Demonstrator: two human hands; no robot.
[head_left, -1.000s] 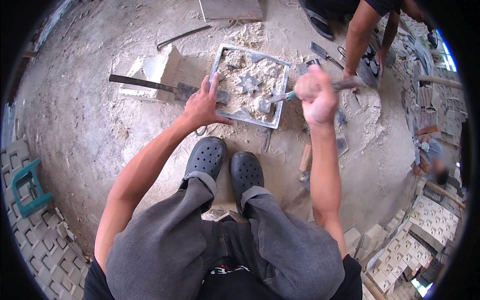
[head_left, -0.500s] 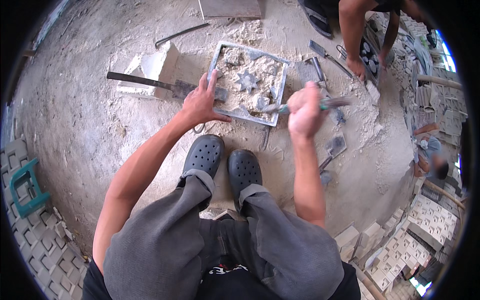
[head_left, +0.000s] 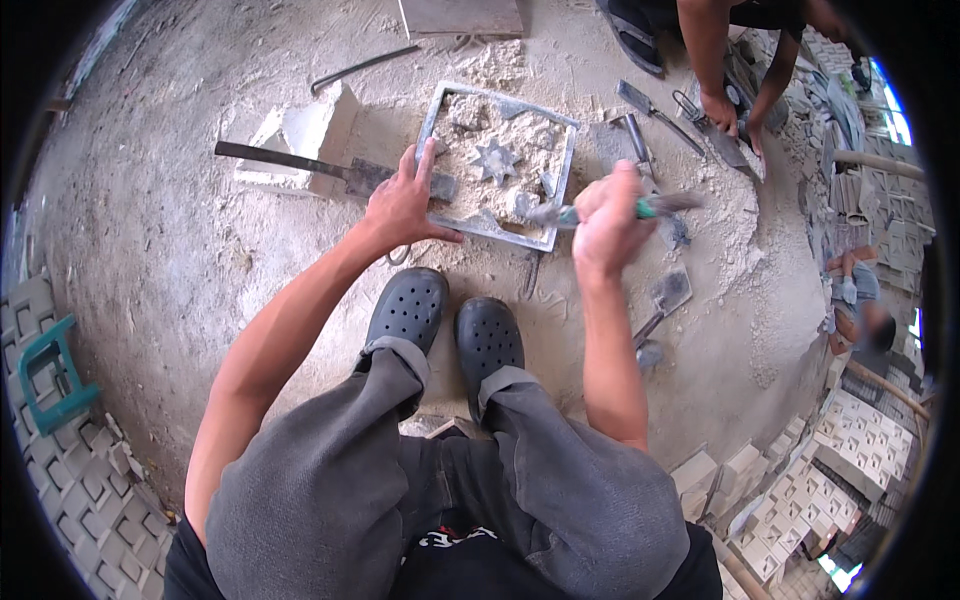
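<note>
A shallow square metal frame (head_left: 567,180), packed with pale crumbly powder, lies on the ground beyond my feet. In its middle sits a grey eight-pointed star (head_left: 495,161), with grey pieces around the edges. My left hand (head_left: 398,205) rests at the near left corner, its fingers and thumb spread along two sides. Beneath that hand runs a flat-bladed tool (head_left: 280,160) with a long dark handle. My right hand (head_left: 607,225) is closed around what looks like a brush (head_left: 652,207) with a green-wrapped handle. Its blurred grey end hovers by the near right corner.
A white block (head_left: 335,115) and a bent bar (head_left: 360,68) lie left of the frame. Several trowels, one a small trowel (head_left: 672,290), lie to the right. A crouching co-worker's hands (head_left: 735,125) hold a blade at upper right. A green stool (head_left: 55,375) stands far left.
My right hand and its brush have shifted slightly, still smeared by motion. My left hand stays put. The co-worker's hands have moved, and a broad blade now shows beneath them.
</note>
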